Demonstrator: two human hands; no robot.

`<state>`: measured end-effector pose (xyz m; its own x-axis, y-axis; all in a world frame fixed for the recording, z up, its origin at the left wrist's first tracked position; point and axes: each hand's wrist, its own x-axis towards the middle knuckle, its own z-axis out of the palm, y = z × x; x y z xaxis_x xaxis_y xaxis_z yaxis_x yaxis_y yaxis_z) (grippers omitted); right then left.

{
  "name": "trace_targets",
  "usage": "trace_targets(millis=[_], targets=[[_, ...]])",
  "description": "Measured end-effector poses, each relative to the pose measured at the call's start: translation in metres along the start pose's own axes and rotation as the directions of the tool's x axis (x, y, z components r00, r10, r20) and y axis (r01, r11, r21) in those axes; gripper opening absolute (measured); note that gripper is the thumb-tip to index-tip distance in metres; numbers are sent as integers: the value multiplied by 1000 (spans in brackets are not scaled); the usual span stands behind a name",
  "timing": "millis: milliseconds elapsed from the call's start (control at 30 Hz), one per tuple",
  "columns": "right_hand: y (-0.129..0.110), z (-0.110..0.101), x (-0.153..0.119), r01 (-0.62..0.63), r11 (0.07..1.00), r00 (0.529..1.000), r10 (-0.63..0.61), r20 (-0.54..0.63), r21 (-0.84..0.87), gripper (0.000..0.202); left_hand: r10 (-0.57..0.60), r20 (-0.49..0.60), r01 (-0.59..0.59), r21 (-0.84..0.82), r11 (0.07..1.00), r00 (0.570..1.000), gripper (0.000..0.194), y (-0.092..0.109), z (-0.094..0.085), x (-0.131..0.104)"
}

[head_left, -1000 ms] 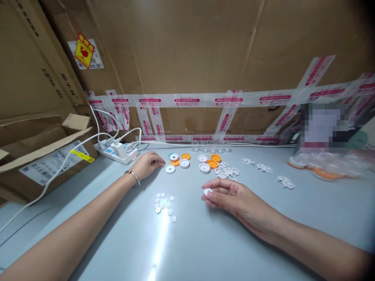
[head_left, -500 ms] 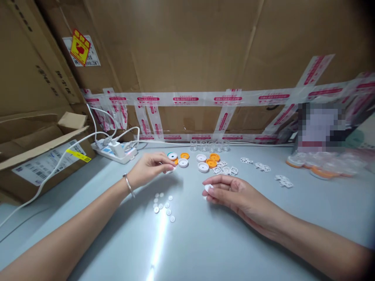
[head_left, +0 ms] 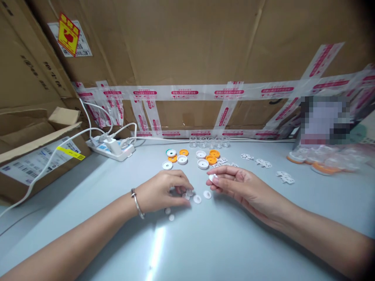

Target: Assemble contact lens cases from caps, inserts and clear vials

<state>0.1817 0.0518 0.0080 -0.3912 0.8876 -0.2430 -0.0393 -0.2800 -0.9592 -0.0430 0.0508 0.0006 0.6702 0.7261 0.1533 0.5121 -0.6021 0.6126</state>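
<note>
Our right hand (head_left: 241, 185) pinches white disc (head_left: 212, 178), light pressure best; our left hand (head_left: 159, 191) half open around small discs (head_left: 188, 194), hold unclear; low fingertips avoid scatter.

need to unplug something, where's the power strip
Head view, left side: the power strip lies on the table between the open cardboard box and the left hand.

Our two forearms, left (head_left: 96, 230) and right (head_left: 319, 230), slant in from the lower corners, and we angle our hands toward each other, near but apart. We keep our left hand (head_left: 166, 191) low, back upward, its fingers arched and its thumb reaching forward below them with a gap between. We turn our right hand (head_left: 240, 185) on its side, fingers curled and thumb drawn in for a pinch.
</note>
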Motion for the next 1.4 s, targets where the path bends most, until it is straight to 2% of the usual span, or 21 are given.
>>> trace_targets(millis=[200, 500, 633, 767, 900, 1067, 1200, 1300, 1400], targets=[[0, -2, 2, 18, 1000, 1000, -18, -16, -2, 28, -89, 23, 88, 57, 995, 996, 31, -1, -11, -4], [2, -4, 5, 37, 999, 998, -35, -52, 37, 22, -108, 60, 105, 58, 993, 992, 31, -3, -8, -4], [2, -5, 5, 45, 999, 998, -45, -39, -3, 19, -103, 71, 100, 43, 994, 992, 35, -5, -5, -5], [3, -6, 5, 72, 997, 997, -74, -30, -38, 19, -51, 76, 47, 47, 998, 996, 40, -5, -3, -5], [2, -8, 7, 128, 985, 987, -137, -79, -119, 19, -24, 78, 22, 25, 999, 997, 40, -4, 1, -4], [-1, -15, 11, 161, 961, 970, -195, -142, -223, 20, -68, 61, 64, 59, 996, 996, 46, -3, 4, -4], [-6, -24, 12, 134, 906, 988, -154, -17, -402, 18, -120, 52, 116, 65, 991, 991, 49, -2, 3, -4], [-9, -29, 12, 155, 824, 988, -125, 91, -545, 17, -129, 53, 126, 51, 991, 990, 51, -2, 2, -4], [-10, -30, 12, 195, 727, 981, -145, 131, -659, 17, -103, 33, 101, 43, 994, 994, 43, 0, 4, -3]])
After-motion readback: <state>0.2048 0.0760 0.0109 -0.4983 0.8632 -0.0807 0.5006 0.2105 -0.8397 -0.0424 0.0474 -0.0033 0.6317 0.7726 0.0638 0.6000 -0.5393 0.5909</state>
